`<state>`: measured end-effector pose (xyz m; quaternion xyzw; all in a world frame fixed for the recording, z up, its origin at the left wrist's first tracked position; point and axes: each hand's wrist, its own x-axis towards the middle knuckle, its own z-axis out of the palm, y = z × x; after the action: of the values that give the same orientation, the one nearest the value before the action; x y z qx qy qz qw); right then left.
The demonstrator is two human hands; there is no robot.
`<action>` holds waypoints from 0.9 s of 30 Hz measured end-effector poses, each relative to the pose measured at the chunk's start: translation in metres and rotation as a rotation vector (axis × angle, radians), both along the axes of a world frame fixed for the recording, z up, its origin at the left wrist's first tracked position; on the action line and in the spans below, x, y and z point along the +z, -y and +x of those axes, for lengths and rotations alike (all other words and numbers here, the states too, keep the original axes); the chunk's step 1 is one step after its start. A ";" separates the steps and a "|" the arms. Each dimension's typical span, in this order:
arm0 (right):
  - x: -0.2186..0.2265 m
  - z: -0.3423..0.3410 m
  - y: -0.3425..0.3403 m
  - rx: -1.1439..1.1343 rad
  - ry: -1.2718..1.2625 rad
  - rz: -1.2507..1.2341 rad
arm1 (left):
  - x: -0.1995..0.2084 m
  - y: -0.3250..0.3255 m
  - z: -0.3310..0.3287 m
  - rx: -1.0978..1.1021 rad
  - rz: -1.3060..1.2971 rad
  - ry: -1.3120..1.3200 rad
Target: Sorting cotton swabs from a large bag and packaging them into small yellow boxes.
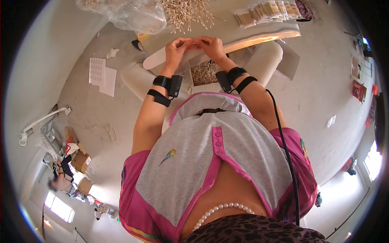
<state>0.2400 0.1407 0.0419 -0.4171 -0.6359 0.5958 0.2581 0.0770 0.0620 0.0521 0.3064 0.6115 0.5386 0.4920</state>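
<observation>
My left hand (176,50) and my right hand (212,47) meet at the fingertips over the near edge of the table (227,30). Both have their fingers pressed together in a pinch; whatever sits between them is too small to make out. Just beyond the hands lies a loose heap of cotton swabs (188,15). To its right, several flat packs of swabs (267,13) are lined up in a row. Below my hands, between my legs, an open box (192,77) holds more loose swabs.
A clear plastic bag (135,15) rests at the table's left end. White paper sheets (106,81) lie on the floor to the left, and a cardboard sheet (288,60) leans at the right. A black cable (282,133) runs along my right arm. Cardboard boxes (81,162) are piled far left.
</observation>
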 end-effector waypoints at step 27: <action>-0.019 -0.001 -0.023 0.099 -0.069 -0.332 | -0.009 -0.011 -0.025 -0.143 -0.225 0.455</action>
<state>0.2390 0.1634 0.0228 -0.4017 -0.5394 0.7183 0.1779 0.0519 0.0728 0.0431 0.1631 0.5180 0.4862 0.6846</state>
